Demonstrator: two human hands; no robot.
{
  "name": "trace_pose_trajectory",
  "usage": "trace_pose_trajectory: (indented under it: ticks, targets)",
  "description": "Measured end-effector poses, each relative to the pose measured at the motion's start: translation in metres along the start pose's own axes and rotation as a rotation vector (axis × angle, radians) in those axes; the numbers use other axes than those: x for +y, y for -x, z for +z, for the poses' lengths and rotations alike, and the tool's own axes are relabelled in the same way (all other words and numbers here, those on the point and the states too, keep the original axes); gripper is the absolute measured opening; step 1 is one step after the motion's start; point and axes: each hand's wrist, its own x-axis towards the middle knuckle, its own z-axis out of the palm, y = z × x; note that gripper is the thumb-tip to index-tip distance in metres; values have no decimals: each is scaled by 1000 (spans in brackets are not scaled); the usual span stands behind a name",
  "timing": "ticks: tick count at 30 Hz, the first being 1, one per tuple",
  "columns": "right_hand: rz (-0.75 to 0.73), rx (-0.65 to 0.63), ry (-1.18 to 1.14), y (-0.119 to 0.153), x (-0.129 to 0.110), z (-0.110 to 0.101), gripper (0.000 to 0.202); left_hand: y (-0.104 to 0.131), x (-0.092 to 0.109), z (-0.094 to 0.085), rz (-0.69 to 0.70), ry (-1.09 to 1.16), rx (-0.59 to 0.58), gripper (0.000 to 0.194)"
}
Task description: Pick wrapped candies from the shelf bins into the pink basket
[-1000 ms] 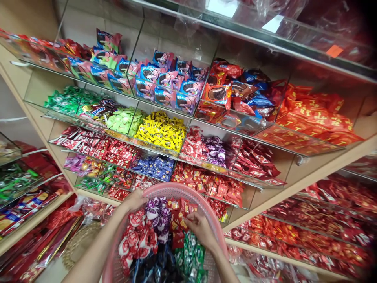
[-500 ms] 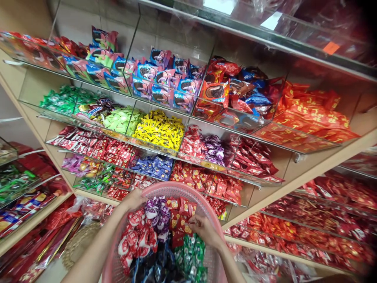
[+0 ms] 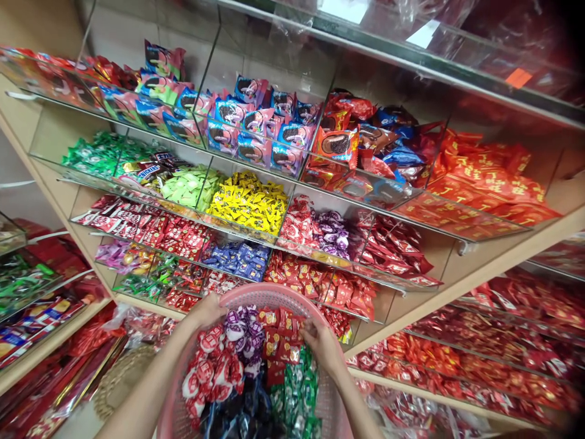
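A pink plastic basket (image 3: 262, 291) with a perforated wall fills the lower middle. My left hand (image 3: 208, 311) is closed over its far left rim. Inside the basket, my right hand (image 3: 320, 344) has its fingers curled together at the right edge of the red candy packets (image 3: 280, 335); whether they grip one is hidden. Green wrapped candies (image 3: 297, 390) lie just below that hand. Purple-and-white candies (image 3: 242, 332) and red-and-white candies (image 3: 212, 372) are grouped on the left. Dark wrapped candies (image 3: 242, 408) sit nearest me.
A tilted glass-fronted shelf rack stands ahead, its bins holding yellow candies (image 3: 247, 201), pink-and-blue snack packs (image 3: 251, 122), orange packets (image 3: 489, 177) and blue packets (image 3: 240, 259). Wooden side boards (image 3: 493, 256) edge the rack. A woven straw item (image 3: 123, 372) lies low at left.
My right hand has shifted slightly right and up along the red packets, uncovering more of them. My left hand stays on the rim.
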Motion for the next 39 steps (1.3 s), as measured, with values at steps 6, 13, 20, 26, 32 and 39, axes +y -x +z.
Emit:
trace_pose_trajectory:
  ticks: [6,13,20,26,32,39]
  targets:
    - [-59,86,95,-51,-17,-17,19,0,0,0,-39,-31,5,22]
    - [249,-13,722,-106,-21,-10,29,6,7,-3,-67,-6,22,24]
    - [339,-91,794,-127,-23,4,46,12,18,-8,-121,-17,47,21]
    - [359,-108,797,-126,-23,5,48,8,11,-5,-80,35,37,20]
    - [321,-101,782,-120,-29,-2,49,7,8,-4,-58,14,27,22]
    - [314,-98,788,-107,-47,-25,43,3,4,-1,-53,54,14,23]
